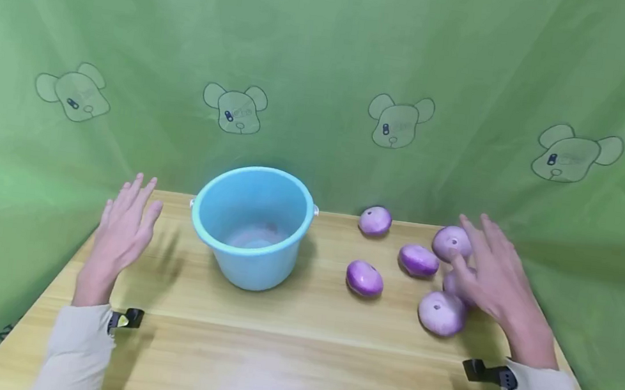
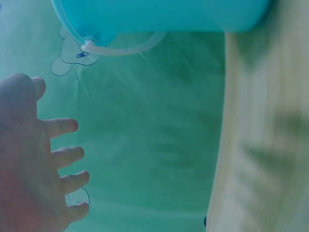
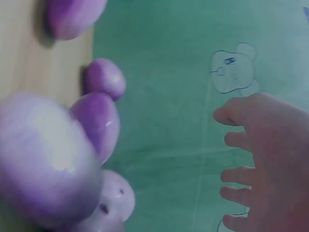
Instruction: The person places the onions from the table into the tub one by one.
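A light-blue bucket (image 1: 254, 269) stands upright on the table, left of centre, its white handle (image 2: 128, 50) hanging at the back in the left wrist view. Several purple-and-white round vegetables, onion- or turnip-like, lie to its right; one purple vegetable (image 1: 364, 279) is closest to the bucket, and a paler vegetable (image 1: 442, 313) sits nearer the front. My left hand (image 1: 122, 228) hovers left of the bucket, fingers extended, holding nothing. Above the right-hand cluster is my right hand (image 1: 492, 270), fingers spread and holding nothing; it partly hides a vegetable (image 1: 455, 287) beneath it.
The wooden table (image 1: 269, 370) ends at a green curtain (image 1: 330, 42) printed with bear heads, which hangs behind and on both sides. Another vegetable (image 1: 375, 221) lies by the table's back edge. Black wrist straps (image 1: 491, 374) show at both sleeves.
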Available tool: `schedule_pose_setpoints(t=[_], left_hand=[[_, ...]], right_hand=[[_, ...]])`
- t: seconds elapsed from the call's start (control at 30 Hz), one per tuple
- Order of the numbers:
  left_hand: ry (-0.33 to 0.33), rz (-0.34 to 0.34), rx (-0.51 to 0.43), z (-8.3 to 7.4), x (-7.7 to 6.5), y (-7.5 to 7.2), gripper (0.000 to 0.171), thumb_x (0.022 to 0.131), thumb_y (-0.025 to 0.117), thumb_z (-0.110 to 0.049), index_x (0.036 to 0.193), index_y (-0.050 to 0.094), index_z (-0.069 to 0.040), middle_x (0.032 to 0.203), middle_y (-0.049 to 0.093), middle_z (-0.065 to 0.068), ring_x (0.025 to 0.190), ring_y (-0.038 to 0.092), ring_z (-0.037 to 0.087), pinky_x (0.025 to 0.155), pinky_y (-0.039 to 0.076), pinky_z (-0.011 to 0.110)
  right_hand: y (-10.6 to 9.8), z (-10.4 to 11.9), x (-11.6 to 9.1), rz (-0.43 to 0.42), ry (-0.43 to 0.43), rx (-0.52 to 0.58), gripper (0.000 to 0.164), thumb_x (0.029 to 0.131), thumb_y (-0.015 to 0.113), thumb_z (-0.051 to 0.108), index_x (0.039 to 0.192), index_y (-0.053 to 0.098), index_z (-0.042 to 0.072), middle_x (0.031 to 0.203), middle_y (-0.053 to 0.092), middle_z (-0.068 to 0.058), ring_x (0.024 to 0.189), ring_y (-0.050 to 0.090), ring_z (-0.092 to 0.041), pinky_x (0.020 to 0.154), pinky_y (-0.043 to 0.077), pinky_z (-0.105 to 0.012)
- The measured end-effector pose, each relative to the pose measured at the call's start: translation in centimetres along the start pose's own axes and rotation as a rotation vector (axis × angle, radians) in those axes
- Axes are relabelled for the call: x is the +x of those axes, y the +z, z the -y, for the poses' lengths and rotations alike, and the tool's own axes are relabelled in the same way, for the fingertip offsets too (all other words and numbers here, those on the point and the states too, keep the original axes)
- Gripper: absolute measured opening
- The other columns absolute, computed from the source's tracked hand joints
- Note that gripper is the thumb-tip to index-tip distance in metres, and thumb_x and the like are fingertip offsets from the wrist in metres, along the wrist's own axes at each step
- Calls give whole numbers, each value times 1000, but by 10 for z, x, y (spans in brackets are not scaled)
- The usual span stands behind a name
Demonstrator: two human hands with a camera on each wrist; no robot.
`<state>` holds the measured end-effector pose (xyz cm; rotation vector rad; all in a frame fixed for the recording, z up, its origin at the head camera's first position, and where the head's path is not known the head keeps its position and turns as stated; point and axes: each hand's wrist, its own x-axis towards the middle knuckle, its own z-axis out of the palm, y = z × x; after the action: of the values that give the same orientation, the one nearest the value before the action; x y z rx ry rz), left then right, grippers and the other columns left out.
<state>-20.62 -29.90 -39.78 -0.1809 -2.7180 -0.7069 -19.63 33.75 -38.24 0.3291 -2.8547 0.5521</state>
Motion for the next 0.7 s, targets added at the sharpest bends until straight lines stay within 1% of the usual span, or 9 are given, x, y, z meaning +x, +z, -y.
schedule_pose_setpoints(t=[0.1, 0.2, 0.27, 0.4, 0.53, 0.7], left_hand=[[9, -28, -72, -8, 4, 1, 62, 111, 23, -46, 164, 21, -13, 170, 6, 12, 155, 5, 44, 121, -2, 72], [21, -61, -152, -14, 7, 3, 60, 112, 25, -43, 163, 23, -13, 170, 9, 14, 154, 9, 44, 122, 1, 70], [23, -80, -201, -19, 9, 4, 59, 112, 26, -42, 163, 25, -13, 170, 10, 15, 154, 11, 44, 123, 3, 70], [20, -124, -277, -28, 8, 5, 57, 112, 28, -40, 162, 29, -13, 169, 15, 17, 154, 15, 43, 122, 7, 71], [36, -189, -345, -35, 6, 7, 53, 113, 32, -36, 159, 35, -10, 166, 25, 18, 152, 22, 41, 123, 14, 68], [61, -253, -409, -38, 1, 13, 47, 112, 36, -29, 152, 45, -5, 158, 40, 19, 144, 36, 40, 120, 27, 64]], right_hand=[[-4, 5, 1, 14, 48, 36, 74, 106, 50, 41, 166, 9, 27, 170, -10, -11, 154, -5, -46, 111, 3, -84], [-6, 8, 3, 14, 83, 62, 76, 105, 51, 44, 166, 7, 29, 171, -11, -9, 154, -5, -47, 101, 9, -91], [-6, 10, 4, 7, 92, 84, 77, 105, 52, 46, 166, 8, 28, 171, -10, -9, 153, -5, -48, 100, 10, -91], [-2, 11, 5, -13, 93, 134, 79, 104, 53, 47, 166, 10, 25, 171, -8, -12, 153, -3, -51, 103, 8, -90], [2, 11, 3, -52, 90, 181, 75, 105, 53, 43, 166, 12, 24, 171, -4, -15, 151, 0, -54, 106, 5, -88], [13, 12, 4, -108, 45, 264, 71, 105, 57, 35, 165, 21, 20, 168, 13, -23, 149, 14, -55, 111, 10, -85]])
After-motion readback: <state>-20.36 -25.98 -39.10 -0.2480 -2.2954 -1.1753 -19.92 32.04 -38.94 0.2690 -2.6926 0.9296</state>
